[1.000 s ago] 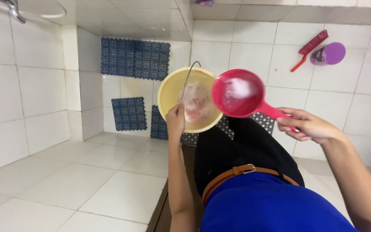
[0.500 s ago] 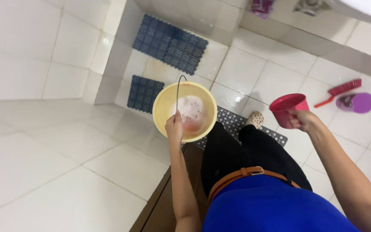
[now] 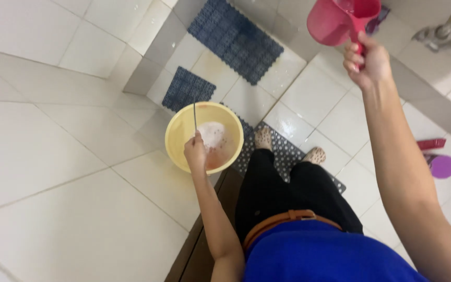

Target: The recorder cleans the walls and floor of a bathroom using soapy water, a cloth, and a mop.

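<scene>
A yellow bucket [image 3: 178,133] with foamy, reddish water stands on the tiled floor ahead of my feet. My left hand [image 3: 195,153] grips its near rim, beside the thin wire handle that stands upright. Raised high at the upper right, my right hand [image 3: 366,61] holds a red plastic scoop jug [image 3: 335,18] by its handle, well away from the bucket. The jug's mouth faces up and to the right.
Blue perforated mats [image 3: 236,36] lie on the floor and step beyond the bucket; a dark mat [image 3: 283,154] sits under my sandalled feet. A red brush [image 3: 431,143] and purple lid [image 3: 442,166] lie at right. A metal tap [image 3: 444,34] shows top right. A wooden bench edge [image 3: 199,250] is beneath me.
My right hand has lifted the red jug away from the bucket, up and to the right. My left hand stays on the bucket's rim. The view has tilted downward.
</scene>
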